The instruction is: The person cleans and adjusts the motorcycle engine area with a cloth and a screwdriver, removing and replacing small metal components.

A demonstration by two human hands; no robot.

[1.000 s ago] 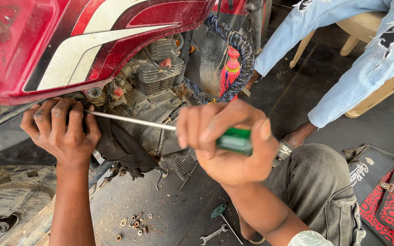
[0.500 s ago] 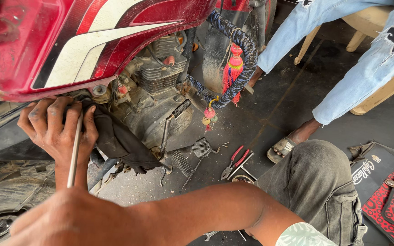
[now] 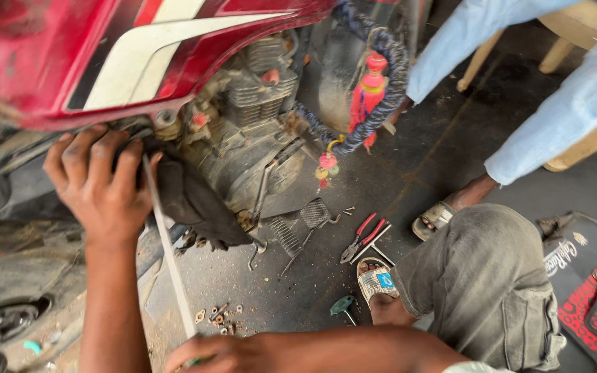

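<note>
A red motorcycle tank (image 3: 105, 62) with a white stripe hangs over the grimy engine (image 3: 250, 131). My left hand (image 3: 101, 183) is curled over the dark edge just beneath the tank, fingers pressed onto it. At the bottom edge my right hand (image 3: 219, 354) is shut on the handle of a long screwdriver (image 3: 167, 255). Its thin metal shaft runs steeply up, and the tip reaches the spot beside my left fingers. The handle is almost hidden in my fist.
Red-handled pliers (image 3: 364, 238), a small green-handled tool (image 3: 343, 305) and several loose bolts (image 3: 215, 316) lie on the dark floor. My knee (image 3: 485, 276) and sandalled foot (image 3: 378, 283) are at right. Another person's light blue jeans (image 3: 519, 90) and sandal (image 3: 437, 217) are behind.
My right hand swung from the right, level with the engine, down to the bottom edge. The screwdriver went from nearly horizontal to steeply upright. My left hand stayed under the tank.
</note>
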